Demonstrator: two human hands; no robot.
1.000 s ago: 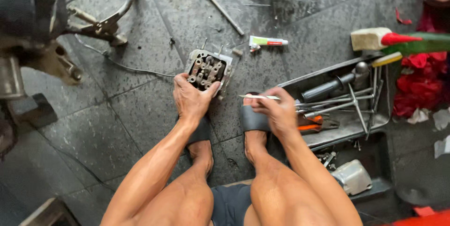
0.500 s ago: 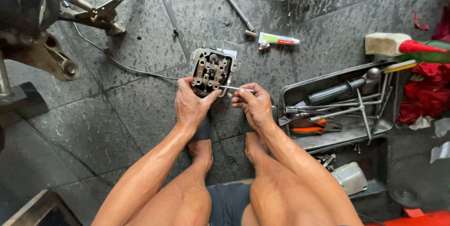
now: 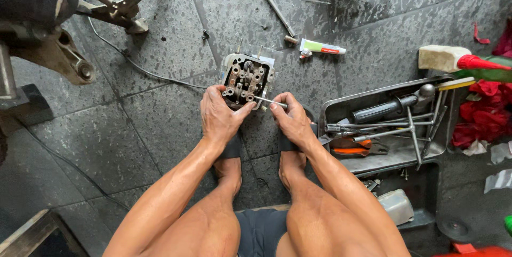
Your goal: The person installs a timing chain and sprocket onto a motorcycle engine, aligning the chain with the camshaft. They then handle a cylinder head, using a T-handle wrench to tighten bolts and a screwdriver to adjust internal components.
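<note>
- Greasy, boxy metal engine part [image 3: 247, 80] sits on speckled stone floor [image 3: 160, 129], centre frame.
- Left hand [image 3: 220, 117] curls closed on its lower-left edge.
- Right hand [image 3: 290, 120] pinches a thin steel rod [image 3: 265, 99], tip seemingly touching the part.
- Tool tray [image 3: 389, 123] crowds the right; open floor lies left.

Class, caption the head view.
Left hand steadies an engine part; right hand pokes a thin rod in.

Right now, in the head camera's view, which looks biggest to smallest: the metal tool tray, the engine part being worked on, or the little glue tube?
1. metal tool tray
2. engine part
3. glue tube

All lie on the floor at similar distance, so the order seems reliable.
</note>
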